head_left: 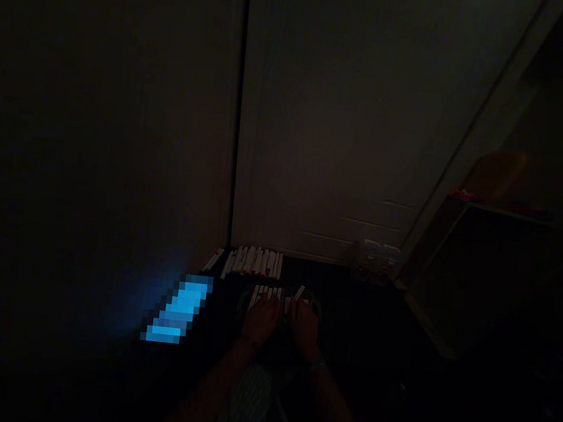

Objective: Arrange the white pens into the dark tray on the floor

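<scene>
The scene is very dark. My left hand [263, 316] lies over a row of white markers [261, 293] in a dark-looking case or tray [241, 306], its fingers stretched out across them. On the right side of the same case, my right hand [304, 322] has its fingers closed on a white marker [300, 292], which sticks up at a tilt. Other pale pieces beside the right fingers are too dim to tell apart.
Behind the case lies a row of several white markers [256, 262] near the wall, with a few more at its left end. A glowing, pixelated screen [179, 311] is on the left. Clear containers [377, 261] stand at the back right. A dark cabinet-like shape [485, 279] rises at right.
</scene>
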### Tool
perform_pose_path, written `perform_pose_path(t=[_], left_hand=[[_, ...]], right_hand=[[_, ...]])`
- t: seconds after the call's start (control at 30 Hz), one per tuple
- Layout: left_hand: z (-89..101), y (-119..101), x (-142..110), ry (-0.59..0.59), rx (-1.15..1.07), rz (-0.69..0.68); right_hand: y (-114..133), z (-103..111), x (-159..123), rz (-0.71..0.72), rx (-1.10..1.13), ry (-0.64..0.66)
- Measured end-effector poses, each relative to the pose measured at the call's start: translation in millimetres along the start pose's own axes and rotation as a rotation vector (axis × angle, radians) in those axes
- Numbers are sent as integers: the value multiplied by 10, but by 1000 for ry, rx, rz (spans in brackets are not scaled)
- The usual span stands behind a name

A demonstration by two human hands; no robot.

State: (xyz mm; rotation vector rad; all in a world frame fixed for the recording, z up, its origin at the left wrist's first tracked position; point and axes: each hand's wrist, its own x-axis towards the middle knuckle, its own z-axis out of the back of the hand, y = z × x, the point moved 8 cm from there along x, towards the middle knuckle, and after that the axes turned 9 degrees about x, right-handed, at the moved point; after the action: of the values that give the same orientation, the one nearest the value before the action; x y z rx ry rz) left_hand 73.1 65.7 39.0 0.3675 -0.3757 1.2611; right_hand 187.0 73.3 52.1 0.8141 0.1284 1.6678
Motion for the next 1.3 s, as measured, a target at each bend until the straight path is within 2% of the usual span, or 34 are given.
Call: perform_pose_path(t=[0.27,0.53,0.77,1.07,1.3], left_hand=[[56,31,-27,-29,-58,28],[55,50,-18,-62,-112,19],[116,44,-34,-57,-123,34],[117,71,-39,-79,-133,56],[143,64,-39,-79,-135,64]], right_hand=[[-44,7,4,-13,120,51],[45,-9,-40,130,119,71],[-33,-132,14,80,304,252],[-57,-50,-22,34,469,193],[-161,25,48,-6,623,-12]])
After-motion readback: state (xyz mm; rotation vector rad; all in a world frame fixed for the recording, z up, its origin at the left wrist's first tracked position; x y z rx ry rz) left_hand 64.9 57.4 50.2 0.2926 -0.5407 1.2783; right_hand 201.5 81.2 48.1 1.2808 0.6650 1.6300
